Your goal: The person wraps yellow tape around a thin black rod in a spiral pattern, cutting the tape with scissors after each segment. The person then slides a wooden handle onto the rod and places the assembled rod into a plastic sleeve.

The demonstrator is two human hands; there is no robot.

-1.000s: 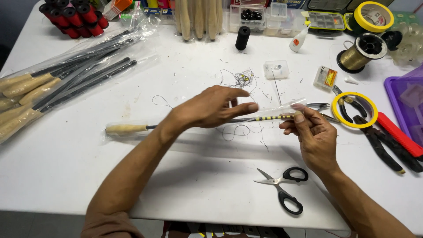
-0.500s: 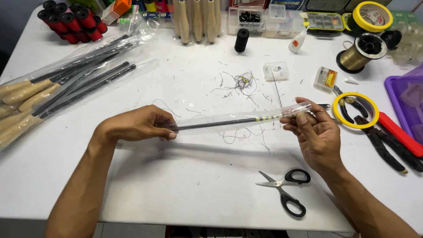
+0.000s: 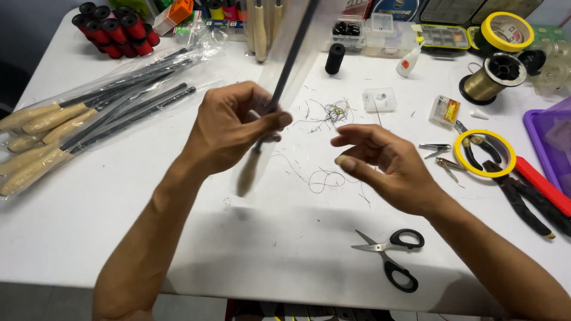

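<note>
Clear sleeve [image 3: 297,53] over dark rod [image 3: 285,71] gripped by left hand [image 3: 229,128], right hand [image 3: 380,163] open, empty, bagged rods [image 3: 89,125] far left

Left hand [image 3: 229,128] fisted — perhaps blurred, right hand [image 3: 380,166] open, fingers loosely curled

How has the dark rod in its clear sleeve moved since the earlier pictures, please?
Yes. The rod, held by the left hand, has swung from lying crosswise to pointing away, toward the black spool.

white table [image 3: 119,238], black scissors [image 3: 392,252], gold spool [image 3: 491,80]
</note>
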